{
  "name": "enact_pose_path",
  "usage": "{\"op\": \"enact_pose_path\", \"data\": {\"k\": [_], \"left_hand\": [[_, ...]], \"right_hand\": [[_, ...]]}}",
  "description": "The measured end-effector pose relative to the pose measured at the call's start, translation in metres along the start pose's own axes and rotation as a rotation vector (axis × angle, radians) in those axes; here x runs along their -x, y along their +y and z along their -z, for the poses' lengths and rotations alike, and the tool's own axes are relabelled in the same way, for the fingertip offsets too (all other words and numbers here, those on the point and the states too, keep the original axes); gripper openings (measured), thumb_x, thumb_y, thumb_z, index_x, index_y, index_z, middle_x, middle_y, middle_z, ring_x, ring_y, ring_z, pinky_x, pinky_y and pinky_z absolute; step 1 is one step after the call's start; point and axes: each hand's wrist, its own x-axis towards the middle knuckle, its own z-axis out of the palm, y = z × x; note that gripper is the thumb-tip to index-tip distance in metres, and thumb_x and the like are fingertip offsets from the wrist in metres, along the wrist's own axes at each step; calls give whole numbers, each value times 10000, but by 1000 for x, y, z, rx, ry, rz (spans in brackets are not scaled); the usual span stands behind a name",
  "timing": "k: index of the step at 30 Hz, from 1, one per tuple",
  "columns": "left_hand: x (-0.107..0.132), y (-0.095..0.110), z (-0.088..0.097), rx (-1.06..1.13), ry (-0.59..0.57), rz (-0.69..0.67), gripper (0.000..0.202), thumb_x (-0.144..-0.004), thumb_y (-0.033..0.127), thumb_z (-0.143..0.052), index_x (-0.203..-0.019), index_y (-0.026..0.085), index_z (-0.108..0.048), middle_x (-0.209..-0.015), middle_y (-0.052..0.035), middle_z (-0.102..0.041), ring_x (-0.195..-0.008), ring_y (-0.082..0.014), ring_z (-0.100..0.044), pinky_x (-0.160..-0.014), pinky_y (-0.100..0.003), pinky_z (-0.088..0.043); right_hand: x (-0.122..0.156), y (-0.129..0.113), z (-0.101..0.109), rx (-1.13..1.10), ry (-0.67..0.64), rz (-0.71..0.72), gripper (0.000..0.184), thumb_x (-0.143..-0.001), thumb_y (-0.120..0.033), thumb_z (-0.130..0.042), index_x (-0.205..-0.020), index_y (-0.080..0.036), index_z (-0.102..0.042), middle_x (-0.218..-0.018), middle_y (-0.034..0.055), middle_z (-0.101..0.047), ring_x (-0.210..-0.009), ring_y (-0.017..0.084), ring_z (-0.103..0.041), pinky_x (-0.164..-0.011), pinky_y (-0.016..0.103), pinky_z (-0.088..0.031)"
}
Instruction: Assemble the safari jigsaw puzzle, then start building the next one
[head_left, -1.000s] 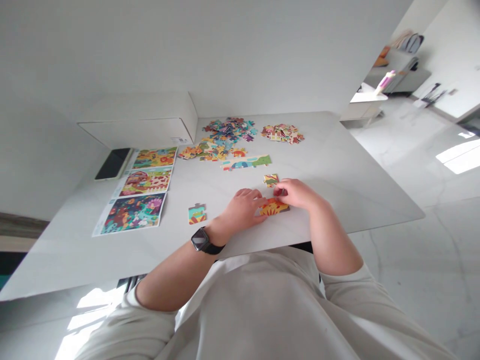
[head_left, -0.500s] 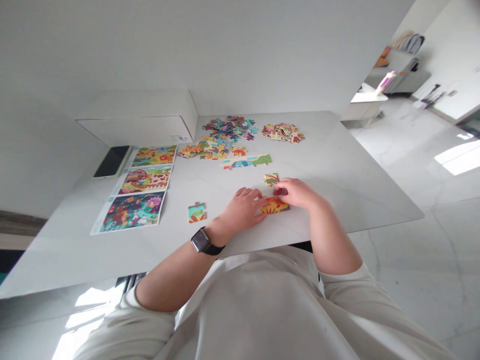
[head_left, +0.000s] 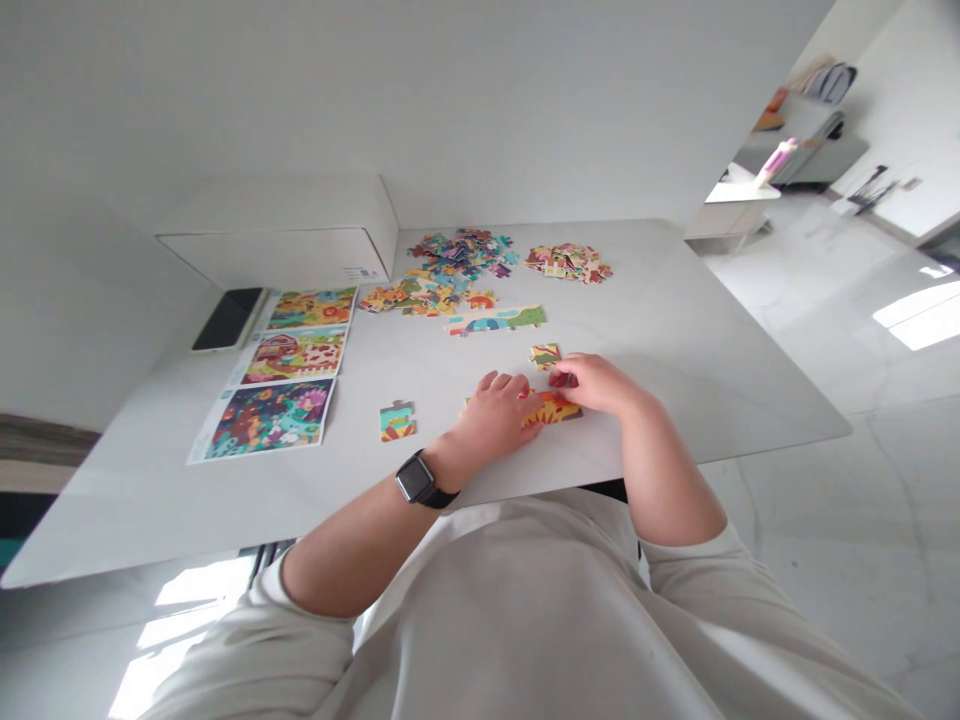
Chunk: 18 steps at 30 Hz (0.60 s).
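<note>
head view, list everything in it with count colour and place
wall: one, grey-white, behind table
table: one, white, centre
floor: one, pale, right
box: one, white, back left
phone: one, dark-screened, left
printed pictures: three, multicoloured, left
multicoloured pile: one, pieces uncountable, back centre
yellowish pile: one, just nearer
pink-cream pile: one, back right
joined strip: one, cream-blue-green, mid-table
teal section: one, left of left grip
yellow-green section: one, beyond right grip
orange section: one, partly hidden, near edge
background items: several, blurred, upper right
watch: one, black, left wrist
shirt: one, off-white, bottom
left grip: one, bare, over orange section
right grip: one, bare, behind orange section
</note>
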Motion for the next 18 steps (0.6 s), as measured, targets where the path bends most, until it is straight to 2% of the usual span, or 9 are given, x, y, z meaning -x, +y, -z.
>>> {"op": "enact_pose_path", "data": {"k": [7, 11, 15, 18], "left_hand": [[0, 2, 4, -23, -23, 51, 341, -997, 432, -690, -1286, 278, -788, -1270, -141, -693, -1147, -353, -623, -1125, -598, -439], [0, -3, 0, 7, -6, 26, 332, -1001, 426, -682, -1286, 294, -789, -1253, -135, -683, -1144, -339, -617, -1103, -567, -460], [1, -7, -7, 76, 24, 8, 362, -994, 458, -713, -1318, 307, -772, -1264, -116, -686, -1182, -327, -618, -1150, -552, -449], [3, -14, -4, 135, 40, 29, 419, -997, 473, -723, -1374, 290, -732, -1288, -113, -698, -1203, -322, -637, -1176, -547, -449]], "right_hand": [[0, -1, 1, -16, 3, -17, 211, -854, -79, -729, -981, -225, -813, -1005, 54, -799, -780, 178, -704, -768, 284, -526], [-1, 0, 1, -9, -3, -25, 224, -842, -77, -735, -989, -227, -813, -978, 46, -797, -771, 178, -698, -756, 281, -519], [-2, 2, -2, -16, 8, -22, 229, -855, -98, -747, -1027, -233, -815, -965, 38, -797, -767, 176, -698, -755, 283, -517], [-1, 3, -3, -17, 15, -8, 227, -850, -108, -763, -1031, -235, -813, -955, 38, -790, -781, 184, -704, -755, 291, -523]]}}
